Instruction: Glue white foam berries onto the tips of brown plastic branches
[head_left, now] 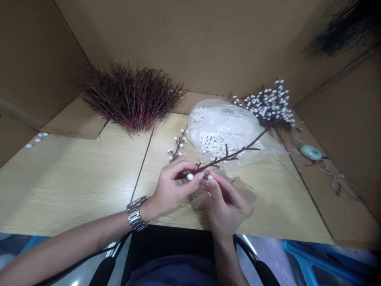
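Observation:
My left hand (pixel 175 182), with a metal watch on its wrist, pinches a dark brown artificial twig (pixel 229 157) near its lower end. The twig slants up to the right, mostly bare, and a white berry (pixel 190 176) shows at the left thumb. Between the thumb and fingers of my right hand (pixel 224 194) is a small white berry (pixel 210 177), close beside the stem. Just behind the hands lies a clear plastic bag (pixel 238 123) of white berries. A twig set with white berries (pixel 177 146) lies left of the bag.
A thick bundle of bare brown twigs (pixel 133 99) lies at the back left. Berry-covered twigs (pixel 272 103) are piled at the back right. Cardboard walls (pixel 190 43) enclose the table (pixel 89 178). A pale green oval object (pixel 310 152) lies at right, loose white berries (pixel 38 140) at left.

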`<state>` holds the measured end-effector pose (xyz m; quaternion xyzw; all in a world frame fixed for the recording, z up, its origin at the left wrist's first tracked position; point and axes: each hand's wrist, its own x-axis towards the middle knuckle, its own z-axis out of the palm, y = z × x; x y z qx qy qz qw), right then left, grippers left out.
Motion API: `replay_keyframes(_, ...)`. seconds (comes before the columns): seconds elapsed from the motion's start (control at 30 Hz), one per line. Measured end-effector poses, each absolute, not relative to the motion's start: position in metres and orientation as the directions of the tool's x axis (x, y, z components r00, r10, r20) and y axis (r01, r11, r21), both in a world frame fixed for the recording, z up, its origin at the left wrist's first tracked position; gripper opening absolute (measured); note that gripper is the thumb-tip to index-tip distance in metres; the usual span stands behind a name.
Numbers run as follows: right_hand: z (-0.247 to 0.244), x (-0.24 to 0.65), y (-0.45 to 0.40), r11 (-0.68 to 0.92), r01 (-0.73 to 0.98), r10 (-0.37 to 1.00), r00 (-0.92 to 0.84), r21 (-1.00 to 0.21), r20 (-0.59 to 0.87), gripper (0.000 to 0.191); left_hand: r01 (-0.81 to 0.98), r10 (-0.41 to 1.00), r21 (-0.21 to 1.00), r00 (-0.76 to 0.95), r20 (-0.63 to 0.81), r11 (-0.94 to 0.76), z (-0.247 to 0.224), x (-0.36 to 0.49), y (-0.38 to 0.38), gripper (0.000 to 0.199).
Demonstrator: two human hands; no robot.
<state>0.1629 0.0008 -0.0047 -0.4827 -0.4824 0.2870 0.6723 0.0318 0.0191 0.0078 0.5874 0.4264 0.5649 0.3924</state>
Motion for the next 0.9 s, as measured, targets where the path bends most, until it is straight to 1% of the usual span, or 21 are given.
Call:
replay_keyframes(0.13,-0.0044,0.1642,0.0004,0.342,0.119,0.861,0.357,-0.932,0.362,0.012,0.073,0.94,0.938,-0.009,0.341,-0.34,0.0084,0.0322,0.0192,0.007)
replay_keyframes(0.27,-0.0031,0.1646,-0.0002,0.325,0.141,0.867,0.351,-0.935,0.354,0.012,0.065,0.935,0.933,-0.005,0.356,-0.355,0.0085,0.0328,0.0195,0.006)
replay_keyframes(0.5,-0.0023,0.1617,0.0008,0.341,0.077,0.853,0.393,-0.937,0.343,0.015,0.065,0.929,0.928,-0.006,0.369,-0.368,0.0085,0.0334,0.0199,0.006)
replay_keyframes(0.63,-0.0021,0.1619,0.0008,0.312,0.082,0.864,0.39,-0.946,0.319,0.013,0.061,0.935,0.933,-0.007,0.355,-0.354,0.0096,0.0334,0.0193,0.007)
replay_keyframes(0.9,-0.003,0.1647,0.0011,0.313,0.096,0.871,0.367,-0.945,0.326,0.012,0.045,0.937,0.936,-0.014,0.35,-0.349,0.0094,0.0343,0.0202,0.006)
